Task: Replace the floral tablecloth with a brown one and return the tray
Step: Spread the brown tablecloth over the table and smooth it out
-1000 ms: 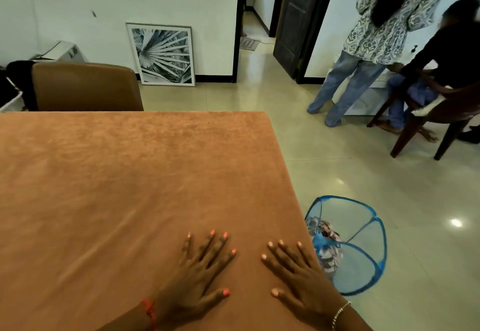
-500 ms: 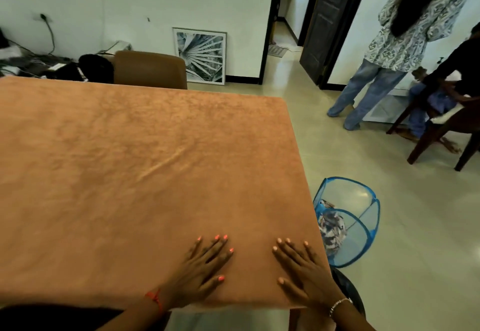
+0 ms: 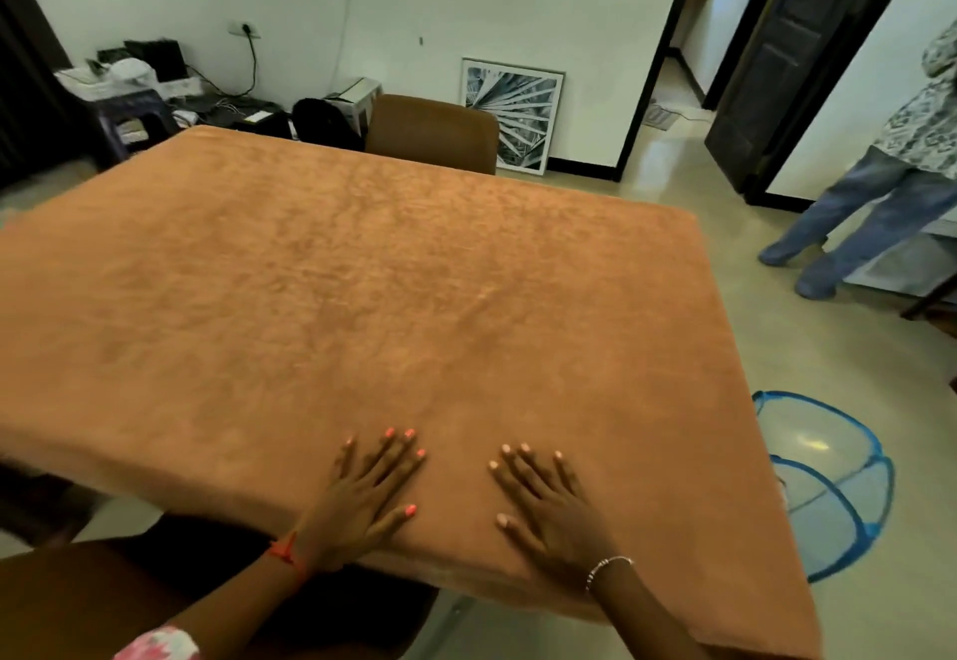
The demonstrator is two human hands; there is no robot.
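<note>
A brown plush tablecloth covers the whole table and hangs over its near and right edges. My left hand lies flat on the cloth near the front edge, fingers spread, holding nothing. My right hand lies flat beside it, a hand's width to the right, fingers also apart. No tray is in view. The floral cloth does not show in the now frame; the table edge hides most of the hamper's inside.
A blue mesh hamper stands on the floor off the table's right front corner. A brown chair is pushed in at the far side. A person in jeans stands at the right by the dark door. Clutter and cables fill the far left corner.
My view has swung left and pulled back, so more of the table and the far left corner shows. Both hands have slid back toward the table's near edge, still flat on the cloth.
</note>
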